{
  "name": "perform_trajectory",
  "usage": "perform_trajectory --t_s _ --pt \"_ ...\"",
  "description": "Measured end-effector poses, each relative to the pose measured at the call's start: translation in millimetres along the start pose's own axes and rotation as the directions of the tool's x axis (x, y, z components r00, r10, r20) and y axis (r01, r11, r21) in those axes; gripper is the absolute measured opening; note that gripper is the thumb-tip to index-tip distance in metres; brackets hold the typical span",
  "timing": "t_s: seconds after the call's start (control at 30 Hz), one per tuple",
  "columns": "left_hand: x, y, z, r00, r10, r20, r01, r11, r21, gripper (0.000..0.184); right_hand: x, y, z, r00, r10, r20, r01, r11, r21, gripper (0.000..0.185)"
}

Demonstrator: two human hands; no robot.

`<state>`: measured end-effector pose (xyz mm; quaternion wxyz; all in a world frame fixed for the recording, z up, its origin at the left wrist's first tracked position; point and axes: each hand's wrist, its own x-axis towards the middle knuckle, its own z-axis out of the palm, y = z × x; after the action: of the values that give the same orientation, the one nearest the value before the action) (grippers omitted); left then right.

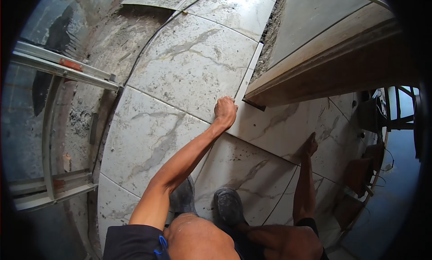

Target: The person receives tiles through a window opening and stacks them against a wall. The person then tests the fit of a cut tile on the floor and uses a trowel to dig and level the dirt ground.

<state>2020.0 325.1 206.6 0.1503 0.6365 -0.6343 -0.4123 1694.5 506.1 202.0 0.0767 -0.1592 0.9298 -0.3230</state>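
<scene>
Tile, white, flat and grey-veined (270, 122), lies beside the long brown wooden beam (324, 57); your left hand (226, 110) curls at its corner, your right hand (311, 145) curls near its edge, grips impossible to tell

left hand (226, 110) — beside white strip (252, 64) | right hand (310, 145) — at veined tile (272, 125) | both hands curled

- Ahead and left of the left hand (226, 110), the floor tiles (173, 75) give open passage as far as the cable (140, 55) and metal frame (49, 68).
- The wooden post (324, 59) bars the way on that hand's right and ahead of the right hand (310, 144).
- Dark objects (358, 174), hard to make out, crowd the far right.
</scene>
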Motion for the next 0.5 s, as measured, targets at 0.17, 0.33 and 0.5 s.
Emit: perform_trajectory --t_s 0.17,0.33,0.5 --pt "9.4 -9.6 4.3 0.999 -0.037 -0.006 0.036 0.994 -0.098 0.02 0.0 1.7 1.2 1.0 0.0 -0.026 0.0 1.0 -0.02 0.065" --pt "14.9 -18.3 19.9 0.998 -0.058 -0.031 0.055 0.995 -0.077 0.017 1.0 2.1 2.0 0.999 -0.019 -0.035 0.019 1.0 -0.008 0.066" --pt "20.0 -28.1 36.8 0.995 -0.071 -0.068 0.064 0.993 -0.095 0.015 4.1 6.3 4.4 0.998 0.024 -0.053 -0.027 0.998 -0.062 0.067"
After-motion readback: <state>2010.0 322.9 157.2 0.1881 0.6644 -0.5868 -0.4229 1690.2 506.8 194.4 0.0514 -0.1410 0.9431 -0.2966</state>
